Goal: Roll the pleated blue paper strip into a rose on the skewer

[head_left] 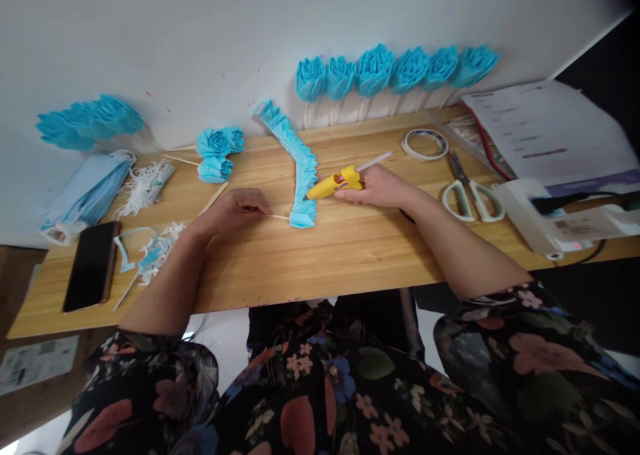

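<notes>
A long pleated blue strip [301, 165] curves down the middle of the wooden table [260, 268]. Its near end is folded around the tip of a thin wooden stick [280, 217]. My left hand [235, 211] is closed, pinching the stick's other end to the left of the strip. My right hand [377, 187] is wrapped round a yellow glue gun [333, 183], with a clear glue stick out of its back. The gun's nozzle touches or nearly touches the strip just above the folded end; which of the two cannot be told.
Blue flowers on sticks lean on the wall at back right [375, 71] and left [90, 121]; small ones [215, 145] lie between. Face masks [87, 191] and a phone [91, 266] are left. Tape [425, 144], scissors [471, 195], papers [545, 131] and a power strip [537, 225] are right.
</notes>
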Motion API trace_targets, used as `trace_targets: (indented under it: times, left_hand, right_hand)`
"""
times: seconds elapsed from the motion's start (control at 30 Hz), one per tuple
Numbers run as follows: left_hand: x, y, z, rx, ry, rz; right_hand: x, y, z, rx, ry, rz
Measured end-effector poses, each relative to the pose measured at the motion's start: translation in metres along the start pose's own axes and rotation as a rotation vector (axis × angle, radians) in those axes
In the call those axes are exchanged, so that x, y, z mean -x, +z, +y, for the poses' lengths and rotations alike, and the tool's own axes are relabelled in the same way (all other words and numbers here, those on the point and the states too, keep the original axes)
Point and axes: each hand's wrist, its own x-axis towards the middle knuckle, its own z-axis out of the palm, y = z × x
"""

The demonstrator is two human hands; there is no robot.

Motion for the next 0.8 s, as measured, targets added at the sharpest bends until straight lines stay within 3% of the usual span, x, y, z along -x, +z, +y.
trace_targets:
  times: [0.3, 0.47, 0.8]
  left_hand:
    - [0.000, -0.001, 0.000, 0.005, -0.009, -0.013]
    - [0.001, -0.001, 0.002, 0.007, -0.026, -0.012]
    - [0.000, -0.001, 0.004, -0.013, -0.003, -0.010]
  right_hand:
    - [0.006, -0.003, -0.005, -0.118, 0.066, 0.033]
    - [0.001, 0.003, -0.001, -0.043, 0.011, -0.012]
    - [0.001, 0.006, -0.003, 0.020, 0.007, 0.020]
